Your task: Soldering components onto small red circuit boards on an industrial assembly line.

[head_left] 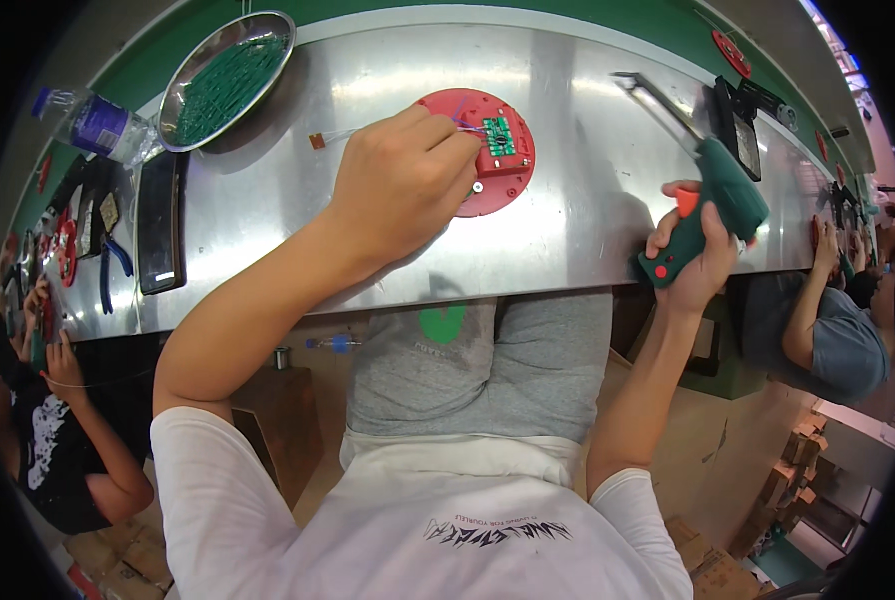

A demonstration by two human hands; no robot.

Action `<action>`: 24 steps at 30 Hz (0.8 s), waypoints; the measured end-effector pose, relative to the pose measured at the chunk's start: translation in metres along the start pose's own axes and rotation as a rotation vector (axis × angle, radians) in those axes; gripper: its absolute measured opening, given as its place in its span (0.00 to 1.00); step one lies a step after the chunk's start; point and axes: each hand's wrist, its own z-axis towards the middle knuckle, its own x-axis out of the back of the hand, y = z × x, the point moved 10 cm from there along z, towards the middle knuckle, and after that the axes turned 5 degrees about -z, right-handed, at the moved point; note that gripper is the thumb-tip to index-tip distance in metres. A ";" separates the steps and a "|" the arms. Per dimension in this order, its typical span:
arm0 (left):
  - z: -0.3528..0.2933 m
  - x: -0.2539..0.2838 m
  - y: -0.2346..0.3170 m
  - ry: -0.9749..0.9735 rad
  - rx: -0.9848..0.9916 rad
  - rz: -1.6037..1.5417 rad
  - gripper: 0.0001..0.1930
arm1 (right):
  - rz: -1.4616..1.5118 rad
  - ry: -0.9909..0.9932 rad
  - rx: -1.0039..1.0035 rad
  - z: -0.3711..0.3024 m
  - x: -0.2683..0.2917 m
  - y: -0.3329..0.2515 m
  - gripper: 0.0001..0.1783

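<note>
My left hand is closed in a pinch over the left part of a round red plastic housing. Thin wires run from its fingertips to a small green circuit board on the housing. More pale wire comes out on the hand's other side, ending at a small brown piece. The exact grip point is hidden behind the fingers. Off to the right, my right hand is wrapped round the handle of a dark green soldering gun with a red trigger. Its long metal tip points up and left, apart from the board.
A metal bowl of green strips stands at the far left, beside a plastic bottle. Nearer lie a dark phone and blue-handled pliers. A black stand sits at the back right. Other people work at both sides.
</note>
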 end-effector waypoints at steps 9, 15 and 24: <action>0.017 0.025 -0.004 0.140 0.048 -0.051 0.13 | 0.145 0.148 -0.029 -0.002 0.020 0.012 0.19; 0.019 0.020 -0.036 0.018 0.222 -0.142 0.30 | 0.130 0.200 0.031 -0.008 0.029 0.005 0.19; 0.021 0.015 0.045 -0.160 -0.377 -0.387 0.25 | 0.176 0.327 0.064 -0.011 0.036 0.002 0.18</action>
